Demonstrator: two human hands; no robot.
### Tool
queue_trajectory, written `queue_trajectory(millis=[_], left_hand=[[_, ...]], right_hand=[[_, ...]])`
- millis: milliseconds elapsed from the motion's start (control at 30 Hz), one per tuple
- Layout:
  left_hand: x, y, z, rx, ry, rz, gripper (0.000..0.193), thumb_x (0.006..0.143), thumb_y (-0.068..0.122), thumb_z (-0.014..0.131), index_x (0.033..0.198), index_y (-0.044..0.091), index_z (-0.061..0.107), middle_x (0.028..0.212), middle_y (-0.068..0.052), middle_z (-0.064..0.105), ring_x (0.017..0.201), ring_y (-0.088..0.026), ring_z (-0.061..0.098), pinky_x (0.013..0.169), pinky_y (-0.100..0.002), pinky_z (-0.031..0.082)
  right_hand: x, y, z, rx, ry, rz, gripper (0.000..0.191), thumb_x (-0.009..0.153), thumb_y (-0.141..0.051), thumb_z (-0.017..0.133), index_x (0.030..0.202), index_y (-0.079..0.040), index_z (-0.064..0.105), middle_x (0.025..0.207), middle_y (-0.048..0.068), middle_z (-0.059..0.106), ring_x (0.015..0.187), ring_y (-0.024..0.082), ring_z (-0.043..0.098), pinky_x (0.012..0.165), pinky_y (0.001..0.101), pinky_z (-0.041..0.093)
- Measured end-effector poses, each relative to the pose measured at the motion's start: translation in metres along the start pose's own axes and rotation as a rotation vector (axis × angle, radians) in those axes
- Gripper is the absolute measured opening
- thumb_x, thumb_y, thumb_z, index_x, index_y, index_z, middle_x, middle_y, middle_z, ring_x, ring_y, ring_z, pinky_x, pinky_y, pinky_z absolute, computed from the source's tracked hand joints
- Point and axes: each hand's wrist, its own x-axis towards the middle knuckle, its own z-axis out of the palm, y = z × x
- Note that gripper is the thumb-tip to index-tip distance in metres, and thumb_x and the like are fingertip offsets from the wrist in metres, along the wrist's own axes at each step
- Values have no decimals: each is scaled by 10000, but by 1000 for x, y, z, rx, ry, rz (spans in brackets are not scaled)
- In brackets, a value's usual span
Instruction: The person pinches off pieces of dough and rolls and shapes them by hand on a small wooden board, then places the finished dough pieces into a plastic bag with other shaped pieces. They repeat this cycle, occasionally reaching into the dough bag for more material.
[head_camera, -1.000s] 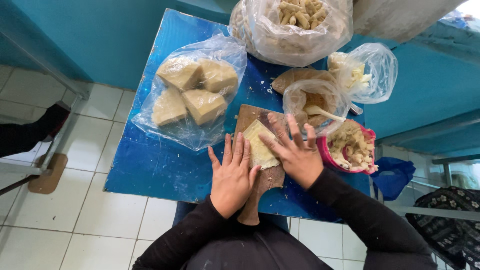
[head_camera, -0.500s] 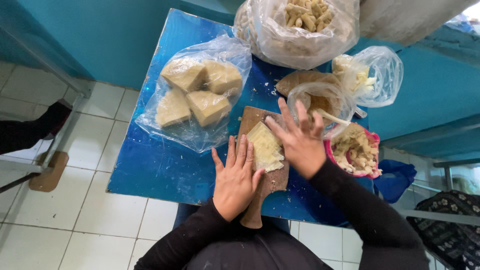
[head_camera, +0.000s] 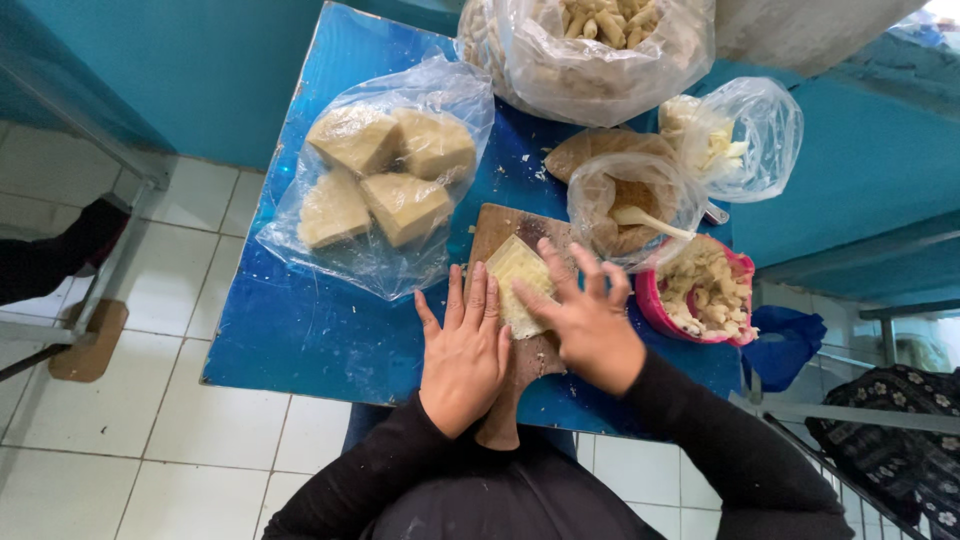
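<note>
A pale flat sheet of dough (head_camera: 517, 276) lies on a brown wooden board (head_camera: 495, 236) with a handle, on a small blue table (head_camera: 320, 330). My left hand (head_camera: 463, 350) rests flat at the board's left edge, fingers spread, fingertips beside the dough. My right hand (head_camera: 585, 318) is spread over the dough's right side, its fingers touching the sheet. Neither hand holds anything.
A clear bag with several tan blocks (head_camera: 378, 180) lies to the left of the board. A big bag of small pale pieces (head_camera: 590, 45) stands at the back. A bag of brown filling with a spoon (head_camera: 630, 205), another clear bag (head_camera: 735, 135) and a pink bowl (head_camera: 655, 305) crowd the right.
Both hands have slid a little towards me along the dough, the right hand's fingers spreading wider. The view has shifted slightly.
</note>
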Motion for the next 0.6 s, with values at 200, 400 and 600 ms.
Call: queue_trajectory(millis=[200, 400, 600], left_hand=[[-2, -2, 2, 24, 18, 9, 608, 1000, 274, 497, 1510, -50, 432, 1649, -196, 322, 1556, -402, 196, 1186, -712, 53], [-1, -3, 5, 23, 29, 18, 628, 992, 269, 494, 1517, -66, 419, 1643, -203, 324, 1551, -405, 192, 1175, -724, 36], [-2, 4, 14, 45, 25, 18, 637, 999, 268, 475, 1510, -103, 394, 1640, -246, 312, 1557, -439, 176, 1178, -730, 24]], right_hand=[[-18, -11, 3, -137, 102, -79, 613, 874, -171, 624, 1468, -312, 578, 1652, 110, 352, 1472, 355, 303, 1121, 558, 148], [-43, -3, -20, -236, 80, -45, 479, 815, -148, 628, 1271, -285, 683, 1581, 59, 482, 1451, 313, 357, 1130, 539, 205], [-30, 83, -50, -228, 202, 197, 310, 832, -125, 673, 1139, -162, 695, 1365, 73, 613, 1275, 325, 512, 978, 471, 412]])
